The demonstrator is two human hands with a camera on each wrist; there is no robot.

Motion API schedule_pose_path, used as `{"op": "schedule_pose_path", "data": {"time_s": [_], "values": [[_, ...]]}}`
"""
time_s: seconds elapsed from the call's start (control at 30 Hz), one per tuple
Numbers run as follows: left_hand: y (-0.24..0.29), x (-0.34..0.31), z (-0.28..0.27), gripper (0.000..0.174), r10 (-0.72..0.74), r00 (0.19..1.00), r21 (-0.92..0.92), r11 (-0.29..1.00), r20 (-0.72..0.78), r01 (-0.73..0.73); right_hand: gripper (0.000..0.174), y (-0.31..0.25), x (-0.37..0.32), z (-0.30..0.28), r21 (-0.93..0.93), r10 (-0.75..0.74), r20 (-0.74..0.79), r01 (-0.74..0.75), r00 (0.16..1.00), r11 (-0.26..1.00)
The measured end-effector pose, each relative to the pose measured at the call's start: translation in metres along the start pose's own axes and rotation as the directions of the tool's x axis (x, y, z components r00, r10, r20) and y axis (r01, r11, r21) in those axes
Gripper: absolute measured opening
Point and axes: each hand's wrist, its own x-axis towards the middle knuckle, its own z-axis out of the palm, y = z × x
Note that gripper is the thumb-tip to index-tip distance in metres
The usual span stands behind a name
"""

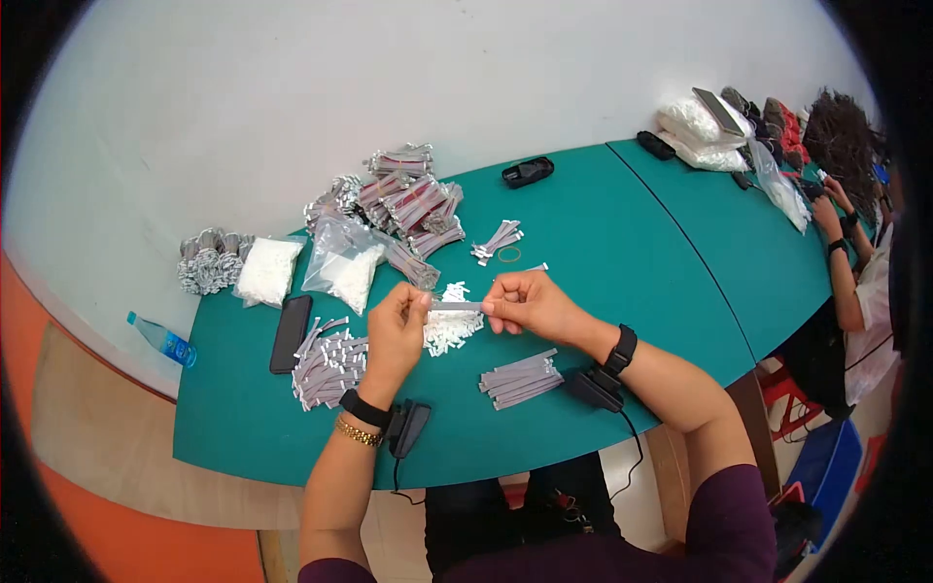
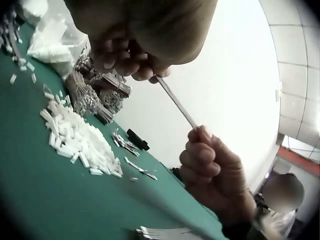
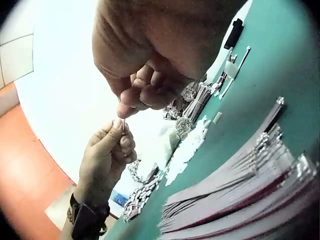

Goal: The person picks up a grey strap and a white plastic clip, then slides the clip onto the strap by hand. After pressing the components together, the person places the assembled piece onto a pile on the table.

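Note:
A short grey flat ribbon cable [image 1: 457,306] is stretched level between both hands, above a heap of small white plastic pieces [image 1: 449,338]. My left hand [image 1: 394,325] pinches one end between thumb and fingers. At the other end, my right hand [image 1: 533,303] pinches it the same way. In the left wrist view the cable [image 2: 177,103] runs straight from one set of fingertips to the other; both its ends are hidden by the fingers. A loose pile of similar cables [image 1: 330,374] lies left of my left hand, and a neater row [image 1: 522,379] lies below my right hand.
Bundled cables [image 1: 413,199] are stacked at the back, near bags of white pieces [image 1: 269,269]. A phone [image 1: 290,335] lies left; a black holder [image 1: 528,172] and a small cable bunch [image 1: 498,242] lie behind. Another person [image 1: 855,262] sits at the right.

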Motion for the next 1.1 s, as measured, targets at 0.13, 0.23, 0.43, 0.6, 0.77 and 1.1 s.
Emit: {"op": "schedule_pose_path", "data": {"time_s": [0.13,0.23,0.43,0.6,0.77,1.1], "values": [[0.019,-0.012,-0.007,0.019,0.056,0.997,0.266,0.963,-0.045,-0.042,0.015,-0.005,-0.003,0.009,0.027,-0.014,0.041,0.013,0.999,1.000],[0.012,-0.018,-0.022,0.019,0.019,0.999,0.174,0.985,-0.051,-0.010,0.018,-0.005,-0.005,0.010,0.068,0.086,0.051,-0.089,0.995,0.994],[-0.014,-0.052,-0.097,0.018,-0.057,0.989,0.382,0.918,-0.133,0.104,0.018,0.031,0.008,-0.014,-0.311,-0.028,-0.010,0.023,1.000,0.950],[-0.029,-0.083,-0.147,0.018,-0.123,0.964,0.685,0.682,-0.237,0.256,0.016,0.014,-0.003,-0.013,-0.551,0.014,0.195,0.097,0.981,0.829],[-0.017,-0.079,-0.142,0.016,-0.170,0.939,0.690,0.641,-0.299,0.336,0.017,-0.006,-0.012,-0.006,-0.629,0.200,0.358,0.077,0.912,0.774],[-0.001,-0.027,-0.022,0.015,-0.037,0.977,0.448,0.892,0.209,-0.062,0.010,0.002,-0.012,-0.005,-0.540,0.208,0.457,0.085,0.865,0.837]]}}
